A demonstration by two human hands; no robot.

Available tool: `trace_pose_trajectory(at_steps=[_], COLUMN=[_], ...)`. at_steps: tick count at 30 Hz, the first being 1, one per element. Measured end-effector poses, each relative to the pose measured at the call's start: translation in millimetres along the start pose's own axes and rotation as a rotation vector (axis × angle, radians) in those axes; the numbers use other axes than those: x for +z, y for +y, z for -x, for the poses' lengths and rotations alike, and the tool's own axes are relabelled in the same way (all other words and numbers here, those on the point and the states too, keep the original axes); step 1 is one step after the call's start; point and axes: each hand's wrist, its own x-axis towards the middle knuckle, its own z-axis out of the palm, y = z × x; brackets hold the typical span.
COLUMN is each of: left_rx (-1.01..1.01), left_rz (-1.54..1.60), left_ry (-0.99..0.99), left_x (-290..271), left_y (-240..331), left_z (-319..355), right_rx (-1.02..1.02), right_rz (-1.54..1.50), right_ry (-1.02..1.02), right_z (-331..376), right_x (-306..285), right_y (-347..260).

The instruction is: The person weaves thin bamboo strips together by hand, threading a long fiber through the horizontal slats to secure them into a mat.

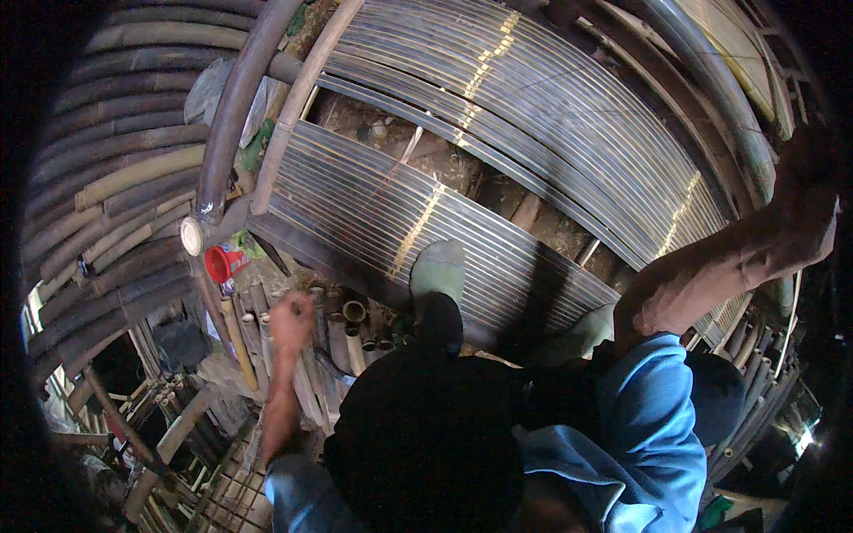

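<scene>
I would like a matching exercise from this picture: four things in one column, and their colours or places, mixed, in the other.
Column one
1. Left hand
2. Right sleeve
3. Plastic container
4. Left foot

Column two
A. Red
B. On the lower slatted panel
C. Just left of the open tube ends in the picture
D. Blue

Right pairs: 1-C, 2-D, 3-A, 4-B
</scene>
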Motion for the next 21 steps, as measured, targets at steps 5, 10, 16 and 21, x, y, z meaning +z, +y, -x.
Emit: trace_pose_trajectory(at_steps=[5, 10, 16, 21], left_rx=[-0.368, -0.096, 0.745, 0.649], left_rz=[-1.253, -0.323, 0.706, 0.302], left_ry=[0.512, 0.317, 0.186, -0.151], left_x=[-215.4, -303.5, -166.5, -156.6], left_y=[-201.8, -11.2, 266.3, 249.0], left_z=[104.6, 48.6, -23.4, -49.3], right_rx=[0.098, 0.298, -0.045, 0.129], right_rz=[0.262, 0.444, 0.201, 0.403], right_ry=[0.306, 0.156, -0.675, 0.009], right_z=[19.5, 7.3, 59.5, 27.3], right_x=[6.6, 55.4, 211.9, 114.7], right_y=[16.2, 30.0, 31.2, 44.1])
